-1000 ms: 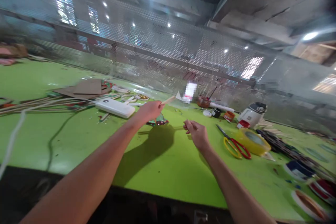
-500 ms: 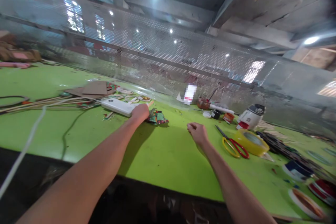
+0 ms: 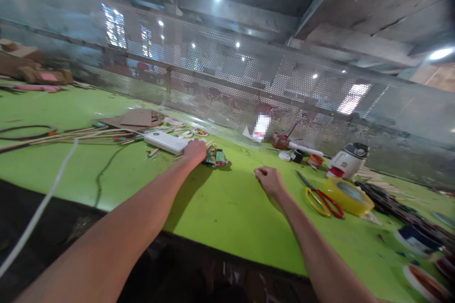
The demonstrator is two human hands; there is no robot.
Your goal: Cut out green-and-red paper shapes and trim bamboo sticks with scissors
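Note:
My left hand reaches to the right end of a white power bank on the green table; its fingers are curled and what they hold, if anything, is hidden. Right beside it lies a crumpled green and red wrapper. A white cable hangs at the left. My right hand rests on the table with its fingers curled together, and nothing can be made out in them. Scissors with yellow and red handles lie to its right, near a roll of yellow tape.
Thin sticks and brown cardboard lie at the left. Paint jars, a white bottle and an open paint tub stand at the right. A perforated screen runs along the back.
The view has shifted a little, so the table items appear farther right. My left hand has moved slightly along the power bank's end. My right hand stays curled in place.

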